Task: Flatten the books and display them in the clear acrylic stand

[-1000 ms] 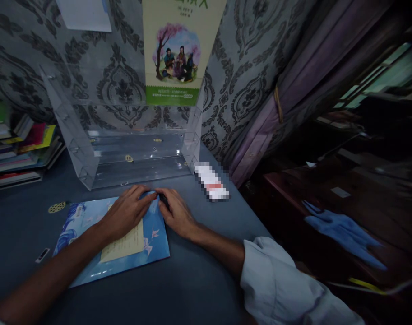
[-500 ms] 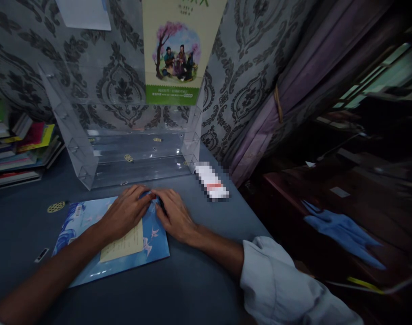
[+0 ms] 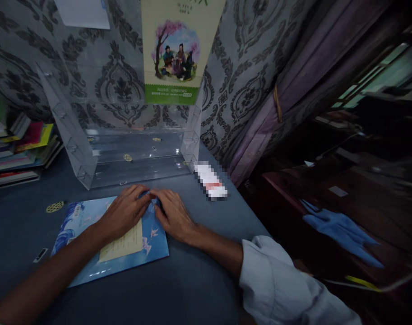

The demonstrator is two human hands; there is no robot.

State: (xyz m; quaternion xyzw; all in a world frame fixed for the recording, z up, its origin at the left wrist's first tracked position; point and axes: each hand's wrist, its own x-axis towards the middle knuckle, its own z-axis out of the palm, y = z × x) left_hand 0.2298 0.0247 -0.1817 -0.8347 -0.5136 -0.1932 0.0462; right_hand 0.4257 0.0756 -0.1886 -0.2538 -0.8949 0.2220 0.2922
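A blue book point(image 3: 155, 246) with a pale yellow text panel and white birds lies flat on the grey-blue table. My left hand point(image 3: 127, 212) rests across its upper middle, fingers curled and pointing right. At the book's upper right corner, my right hand point(image 3: 174, 214) bends inward, its fingertips meeting those of the left. Both hands are closed in a pinch. A tiny red spot shows between the fingertips, but what they grip is mostly hidden.
Behind the book stands a clear plastic rack point(image 3: 87, 176), with a green-and-cream book point(image 3: 175, 95) upright on it. Stacked books point(image 3: 19, 158) sit at the left. A blurred white packet point(image 3: 210, 180) lies right of the rack, near the table edge. Blue cloth point(image 3: 341, 230) hangs farther right.
The view has shifted very slightly. Both hands stay at the book's upper right corner, with the fingertips moved only a little.
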